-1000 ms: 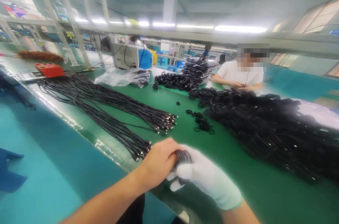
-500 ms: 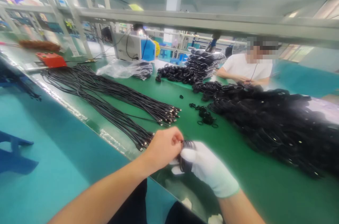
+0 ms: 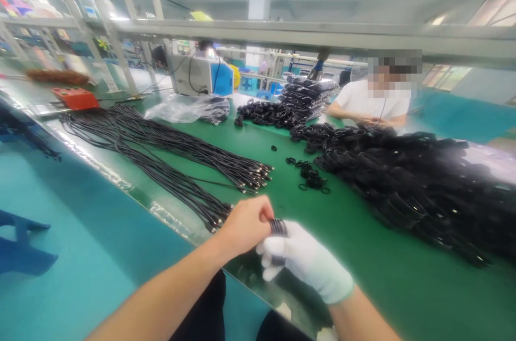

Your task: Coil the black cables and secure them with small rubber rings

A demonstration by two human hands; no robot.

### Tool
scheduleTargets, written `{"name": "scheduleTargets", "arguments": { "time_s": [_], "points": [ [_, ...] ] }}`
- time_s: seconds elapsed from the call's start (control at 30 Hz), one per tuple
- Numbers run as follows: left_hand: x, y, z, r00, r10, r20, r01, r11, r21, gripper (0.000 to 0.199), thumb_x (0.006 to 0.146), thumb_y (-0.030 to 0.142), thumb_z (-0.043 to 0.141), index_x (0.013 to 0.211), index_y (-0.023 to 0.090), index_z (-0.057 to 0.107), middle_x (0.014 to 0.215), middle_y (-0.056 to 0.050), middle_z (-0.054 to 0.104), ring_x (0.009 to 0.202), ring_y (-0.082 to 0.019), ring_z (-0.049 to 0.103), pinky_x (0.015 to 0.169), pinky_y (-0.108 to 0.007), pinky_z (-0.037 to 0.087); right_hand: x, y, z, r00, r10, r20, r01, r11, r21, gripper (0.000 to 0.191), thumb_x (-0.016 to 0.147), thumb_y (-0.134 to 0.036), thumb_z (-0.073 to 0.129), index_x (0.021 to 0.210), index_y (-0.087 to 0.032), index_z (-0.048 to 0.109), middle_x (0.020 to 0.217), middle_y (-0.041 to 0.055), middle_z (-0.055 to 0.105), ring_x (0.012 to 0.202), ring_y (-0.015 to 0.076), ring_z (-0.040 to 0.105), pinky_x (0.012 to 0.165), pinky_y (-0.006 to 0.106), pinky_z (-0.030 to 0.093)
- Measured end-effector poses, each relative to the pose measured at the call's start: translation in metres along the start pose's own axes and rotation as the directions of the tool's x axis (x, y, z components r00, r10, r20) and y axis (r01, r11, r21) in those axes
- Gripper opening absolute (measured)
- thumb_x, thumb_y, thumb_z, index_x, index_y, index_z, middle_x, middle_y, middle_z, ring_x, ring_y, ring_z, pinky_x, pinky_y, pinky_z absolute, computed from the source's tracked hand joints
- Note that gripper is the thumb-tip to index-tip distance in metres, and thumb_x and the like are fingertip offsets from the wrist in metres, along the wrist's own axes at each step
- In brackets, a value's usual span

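Observation:
My right hand [image 3: 306, 260], in a white glove, is wrapped round a small coil of black cable [image 3: 278, 227] near the table's front edge. The bare fingers of my left hand [image 3: 248, 224] are pinched together at the coil's left side, on the cable; their tips are partly hidden. Just left of my hands lie two long bundles of straight black cables [image 3: 161, 172] with metal plugs at their near ends. Beyond my hands is a small heap of black rings [image 3: 312, 175] on the green table top [image 3: 355, 255].
A large pile of coiled black cables [image 3: 403, 185] covers the right side. Farther back are plastic-wrapped coils [image 3: 306, 95], a clear plastic bag [image 3: 177, 109], a white-and-blue machine [image 3: 201, 75] and a red box [image 3: 76, 98]. Another person [image 3: 379, 104] sits across the table. A metal rail [image 3: 282, 29] runs overhead.
Both hands and the coil have shifted slightly left in view. My right fingers now cover more of the coil, and my left fingertips sit closer against its upper left side.

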State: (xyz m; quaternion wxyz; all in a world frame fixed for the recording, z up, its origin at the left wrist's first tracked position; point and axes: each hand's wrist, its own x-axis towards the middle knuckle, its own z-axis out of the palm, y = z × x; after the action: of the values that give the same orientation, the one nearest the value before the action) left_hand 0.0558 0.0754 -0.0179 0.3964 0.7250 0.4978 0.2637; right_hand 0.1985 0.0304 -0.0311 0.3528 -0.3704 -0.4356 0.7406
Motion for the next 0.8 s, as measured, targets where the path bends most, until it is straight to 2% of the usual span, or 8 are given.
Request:
{"name": "scheduleTargets", "arguments": {
  "time_s": [0.1, 0.27, 0.37, 0.47, 0.63, 0.7, 0.8],
  "points": [
    [0.004, -0.002, -0.002, 1.000, 0.020, 0.009, -0.020, 1.000, 0.004, 0.007, 0.066, 0.014, 0.054, 0.068, 0.017, 0.060, 0.060, 0.004, 0.058, 0.057, -0.012, 0.053, 0.050, -0.020, 0.036, 0.001, 0.003, 0.002, 1.000, -0.005, -0.007, 0.006, 0.992, 0.128, 0.029, 0.071, -0.029, 0.073, 0.089, -0.010, 0.061, 0.076, 0.0068, 0.064, 0.067, 0.0169, 0.063, 0.062, 0.033, 0.055],
    [-0.009, -0.002, -0.003, 0.990, 0.137, -0.030, -0.134, 0.989, 0.067, 0.017, 0.069, 0.016, 0.058, 0.085, 0.020, 0.061, 0.083, 0.001, 0.062, 0.073, -0.014, 0.053, 0.065, -0.025, 0.041, 0.005, 0.007, -0.008, 0.999, -0.032, -0.034, 0.041, 0.957, 0.287, 0.025, 0.079, -0.031, 0.065, 0.094, -0.012, 0.060, 0.079, 0.0064, 0.063, 0.072, 0.0161, 0.063, 0.065, 0.033, 0.055],
    [-0.024, 0.000, -0.002, 0.966, 0.257, 0.039, -0.260, 0.949, 0.178, 0.003, 0.072, 0.017, 0.062, 0.071, 0.019, 0.060, 0.079, 0.001, 0.059, 0.082, -0.017, 0.051, 0.075, -0.029, 0.040, 0.009, 0.011, -0.014, 0.998, -0.037, -0.052, 0.053, 0.940, 0.338, 0.022, 0.079, -0.031, 0.066, 0.090, -0.012, 0.061, 0.077, 0.0037, 0.063, 0.066, 0.0130, 0.061, 0.062, 0.032, 0.056],
    [-0.031, 0.000, -0.006, 0.938, 0.337, 0.086, -0.348, 0.914, 0.210, 0.009, 0.075, 0.016, 0.061, 0.067, 0.019, 0.062, 0.078, 0.000, 0.060, 0.087, -0.018, 0.051, 0.082, -0.032, 0.038, 0.009, 0.013, -0.017, 0.999, -0.039, -0.017, 0.042, 0.933, 0.357, 0.024, 0.078, -0.031, 0.067, 0.092, -0.013, 0.061, 0.083, 0.0056, 0.064, 0.071, 0.0151, 0.063, 0.065, 0.034, 0.056],
    [-0.023, 0.000, -0.018, 0.982, 0.179, -0.051, -0.176, 0.983, 0.057, 0.012, 0.081, 0.017, 0.052, 0.086, 0.021, 0.062, 0.080, 0.002, 0.063, 0.071, -0.013, 0.055, 0.065, -0.024, 0.043, 0.005, 0.010, -0.018, 0.998, 0.023, 0.053, -0.039, 0.942, 0.334, 0.034, 0.079, -0.033, 0.066, 0.104, -0.011, 0.059, 0.094, 0.0133, 0.065, 0.087, 0.0239, 0.066, 0.071, 0.041, 0.056],
    [-0.019, 0.002, -0.016, 0.983, 0.170, -0.067, -0.163, 0.982, 0.094, 0.014, 0.079, 0.016, 0.054, 0.089, 0.022, 0.061, 0.081, 0.003, 0.062, 0.069, -0.012, 0.055, 0.063, -0.023, 0.042, 0.004, 0.009, -0.015, 0.998, 0.015, 0.061, -0.032, 0.957, 0.289, 0.033, 0.079, -0.032, 0.066, 0.103, -0.010, 0.059, 0.092, 0.0129, 0.065, 0.084, 0.0229, 0.066, 0.066, 0.038, 0.057],
    [-0.015, 0.003, -0.008, 0.973, 0.216, -0.076, -0.196, 0.959, 0.207, 0.020, 0.074, 0.009, 0.054, 0.087, 0.022, 0.061, 0.082, 0.002, 0.062, 0.070, -0.012, 0.055, 0.064, -0.023, 0.042, 0.004, 0.009, -0.010, 0.999, -0.010, 0.032, 0.002, 0.971, 0.240, 0.027, 0.077, -0.028, 0.068, 0.096, -0.010, 0.060, 0.083, 0.0091, 0.064, 0.075, 0.0191, 0.065, 0.057, 0.030, 0.057]
  ]
}}
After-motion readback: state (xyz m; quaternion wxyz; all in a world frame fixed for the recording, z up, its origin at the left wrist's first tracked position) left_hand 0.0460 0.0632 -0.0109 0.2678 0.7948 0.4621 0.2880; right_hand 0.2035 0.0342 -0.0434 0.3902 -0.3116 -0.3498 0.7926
